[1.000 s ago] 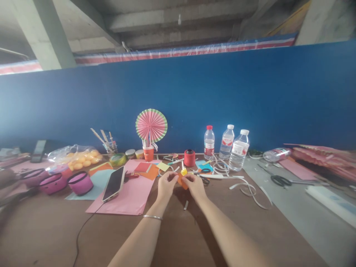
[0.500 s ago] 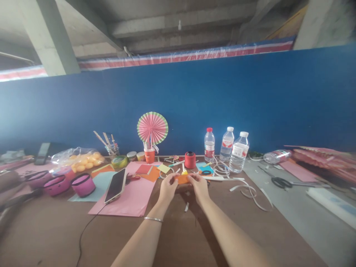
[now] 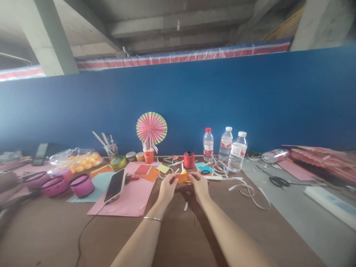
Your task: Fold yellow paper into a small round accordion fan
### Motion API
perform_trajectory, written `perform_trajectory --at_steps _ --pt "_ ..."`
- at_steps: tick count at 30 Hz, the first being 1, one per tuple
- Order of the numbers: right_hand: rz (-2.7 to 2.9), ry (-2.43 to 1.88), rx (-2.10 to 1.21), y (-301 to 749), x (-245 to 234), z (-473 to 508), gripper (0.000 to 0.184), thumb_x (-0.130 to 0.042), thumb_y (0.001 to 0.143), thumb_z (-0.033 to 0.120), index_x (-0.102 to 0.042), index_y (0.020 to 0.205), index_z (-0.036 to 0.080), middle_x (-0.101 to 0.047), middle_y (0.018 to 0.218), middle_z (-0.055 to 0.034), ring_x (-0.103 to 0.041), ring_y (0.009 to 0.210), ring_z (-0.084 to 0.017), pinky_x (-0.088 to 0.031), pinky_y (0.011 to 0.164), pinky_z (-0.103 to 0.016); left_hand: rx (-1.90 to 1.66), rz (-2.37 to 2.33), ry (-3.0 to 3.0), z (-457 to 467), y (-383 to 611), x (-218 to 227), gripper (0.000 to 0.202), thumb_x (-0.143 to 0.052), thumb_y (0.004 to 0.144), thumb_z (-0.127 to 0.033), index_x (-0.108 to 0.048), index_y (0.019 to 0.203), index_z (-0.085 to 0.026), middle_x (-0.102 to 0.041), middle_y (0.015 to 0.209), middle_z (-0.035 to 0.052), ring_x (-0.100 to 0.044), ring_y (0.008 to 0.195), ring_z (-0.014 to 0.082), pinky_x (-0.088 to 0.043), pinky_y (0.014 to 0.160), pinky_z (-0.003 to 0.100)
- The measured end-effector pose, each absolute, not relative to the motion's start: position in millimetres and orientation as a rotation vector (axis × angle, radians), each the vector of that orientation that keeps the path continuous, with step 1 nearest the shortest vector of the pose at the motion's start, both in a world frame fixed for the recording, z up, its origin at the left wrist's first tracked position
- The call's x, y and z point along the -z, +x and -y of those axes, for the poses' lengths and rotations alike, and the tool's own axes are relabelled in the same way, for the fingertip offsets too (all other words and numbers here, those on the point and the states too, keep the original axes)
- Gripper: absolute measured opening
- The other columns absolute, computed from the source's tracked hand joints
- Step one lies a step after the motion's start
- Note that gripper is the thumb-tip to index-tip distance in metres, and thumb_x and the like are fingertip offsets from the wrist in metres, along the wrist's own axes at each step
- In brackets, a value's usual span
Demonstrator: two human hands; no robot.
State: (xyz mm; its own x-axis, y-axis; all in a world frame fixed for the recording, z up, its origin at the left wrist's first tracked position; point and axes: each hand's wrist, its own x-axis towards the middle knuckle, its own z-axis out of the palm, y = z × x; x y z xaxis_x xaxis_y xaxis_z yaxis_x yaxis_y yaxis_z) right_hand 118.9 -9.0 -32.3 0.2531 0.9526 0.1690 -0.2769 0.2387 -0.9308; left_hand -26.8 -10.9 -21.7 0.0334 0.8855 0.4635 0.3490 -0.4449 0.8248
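Observation:
Between my two hands a small piece of orange paper (image 3: pixel 183 178) is held just above the brown table. My left hand (image 3: pixel 167 186) pinches its left end, and my right hand (image 3: pixel 200 186) pinches the right end. Right behind the paper shows a yellow-tipped glue bottle (image 3: pixel 184 171), mostly hidden. Farther back stands a red spool of thread (image 3: pixel 189 160). A narrow white strip (image 3: pixel 185 206) lies on the table in front of the hands.
To the left are pink paper sheets (image 3: pixel 130 202), a phone (image 3: pixel 114 186) with a cable, and pink round containers (image 3: pixel 81 185). Water bottles (image 3: pixel 237 152) stand behind on the right, near curled white strips (image 3: pixel 250 193) and scissors (image 3: pixel 276 181). A pink paper fan (image 3: pixel 151 128) rises from an orange cup (image 3: pixel 148 155).
Both hands still hold the orange paper at its ends. The right fingers sit slightly farther right, and more of the paper shows between the hands. The camera view has shifted slightly.

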Motion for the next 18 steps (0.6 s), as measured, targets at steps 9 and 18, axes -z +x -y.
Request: perform_trajectory --at_steps 9,18 --pt "0.928 -0.939 -1.015 118.7 29.9 10.2 0.024 -0.061 0.062 0.036 -0.061 0.077 0.016 -0.063 0.071 -0.002 -0.055 0.061 -0.015 -0.041 0.052 -0.023 -1.401 -1.233 1.815 8.6 -26.8 23.7 0.027 -0.048 0.074 -0.018 -0.061 0.097 -0.019 -0.063 0.095 0.0052 -0.059 0.074 0.0152 -0.046 0.07 0.029" --pt "0.938 -0.936 -1.022 119.7 31.2 8.4 0.021 -0.061 0.062 0.035 -0.06 0.074 0.017 -0.061 0.068 -0.0005 -0.054 0.059 -0.014 -0.041 0.052 -0.024 -1.41 -1.269 1.804 9.8 -27.1 23.1 0.026 -0.049 0.073 -0.018 -0.063 0.095 -0.019 -0.065 0.091 0.0043 -0.058 0.075 0.0159 -0.045 0.074 0.03"
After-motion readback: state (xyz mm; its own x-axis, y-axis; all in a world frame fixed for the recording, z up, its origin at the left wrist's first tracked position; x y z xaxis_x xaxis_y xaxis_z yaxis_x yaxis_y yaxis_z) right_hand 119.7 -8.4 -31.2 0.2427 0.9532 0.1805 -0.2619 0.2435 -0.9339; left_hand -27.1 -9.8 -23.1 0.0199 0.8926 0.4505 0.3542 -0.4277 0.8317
